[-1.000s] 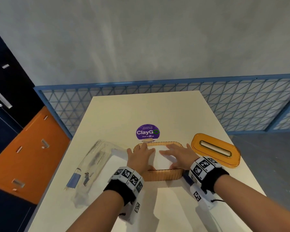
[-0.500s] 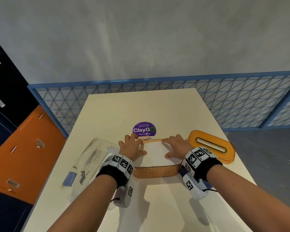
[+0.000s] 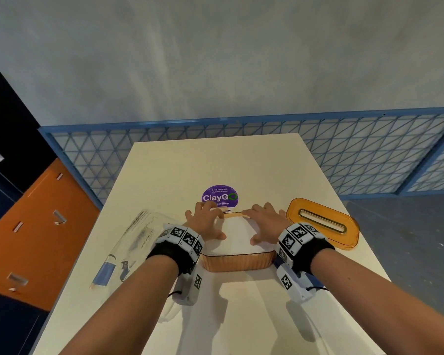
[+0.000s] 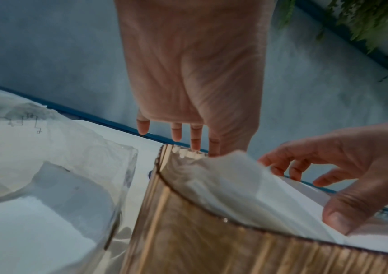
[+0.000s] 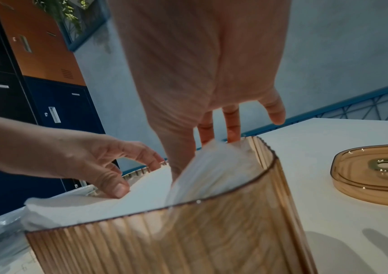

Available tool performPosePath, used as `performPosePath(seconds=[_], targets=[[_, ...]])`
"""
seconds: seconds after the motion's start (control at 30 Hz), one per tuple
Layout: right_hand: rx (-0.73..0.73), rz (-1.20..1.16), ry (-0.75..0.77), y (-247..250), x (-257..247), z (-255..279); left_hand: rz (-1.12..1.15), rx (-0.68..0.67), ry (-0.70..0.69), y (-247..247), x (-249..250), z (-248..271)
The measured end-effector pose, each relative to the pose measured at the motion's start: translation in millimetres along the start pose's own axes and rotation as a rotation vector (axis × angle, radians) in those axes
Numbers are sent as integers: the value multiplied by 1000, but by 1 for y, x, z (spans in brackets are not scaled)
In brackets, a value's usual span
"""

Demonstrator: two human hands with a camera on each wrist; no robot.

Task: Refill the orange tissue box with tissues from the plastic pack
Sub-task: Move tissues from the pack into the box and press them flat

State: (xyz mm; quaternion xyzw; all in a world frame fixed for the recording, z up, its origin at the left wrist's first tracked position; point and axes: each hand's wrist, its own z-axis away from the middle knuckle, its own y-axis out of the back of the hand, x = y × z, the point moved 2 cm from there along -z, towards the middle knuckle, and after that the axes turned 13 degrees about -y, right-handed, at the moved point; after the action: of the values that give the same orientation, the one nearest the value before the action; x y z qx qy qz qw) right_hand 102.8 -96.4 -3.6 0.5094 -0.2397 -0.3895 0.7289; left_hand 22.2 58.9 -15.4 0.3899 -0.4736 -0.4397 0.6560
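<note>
Tissues point(image 3: 237, 234) sit in the orange box point(image 3: 237, 262), stack bulging above its rim. Your left hand point(image 3: 205, 222) and right hand point(image 3: 264, 224) press flat on them, fingers spread. Lid point(image 3: 323, 224) lies right of the box, nearer your right hand; empty pack point(image 3: 131, 242) lies left.

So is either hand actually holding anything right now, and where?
Nothing is gripped. Both the left hand and right hand lie spread on the tissues, pressing them into the box.
</note>
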Motion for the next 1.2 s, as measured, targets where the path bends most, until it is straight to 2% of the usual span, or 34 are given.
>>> performPosePath(seconds=[0.17, 0.3, 0.4, 0.47, 0.53, 0.67, 0.8, 0.97, 1.2], targets=[[48, -3, 10, -2, 1, 1, 5, 69, -66, 3, 3, 1], [103, -27, 61, -1, 4, 4, -84, 131, -222, 7, 6, 15], [112, -43, 155, -3, 4, 8, -159, 56, -333, 7, 2, 33], [127, -47, 232, -5, 2, 10, -175, -44, -339, 5, -1, 44], [150, -65, 279, -7, -2, 12, -186, -77, -342, 3, -3, 48], [31, -156, 247, -11, -5, 13, -189, -46, -357, -1, -2, 52], [-66, -141, 208, -9, -5, 11, -198, -40, -364, -6, -4, 50], [-82, -122, 171, -12, -6, 10, -243, -8, -381, -13, -2, 50], [-97, -109, 163, -10, -11, 11, -207, 24, -327, -19, 1, 48]])
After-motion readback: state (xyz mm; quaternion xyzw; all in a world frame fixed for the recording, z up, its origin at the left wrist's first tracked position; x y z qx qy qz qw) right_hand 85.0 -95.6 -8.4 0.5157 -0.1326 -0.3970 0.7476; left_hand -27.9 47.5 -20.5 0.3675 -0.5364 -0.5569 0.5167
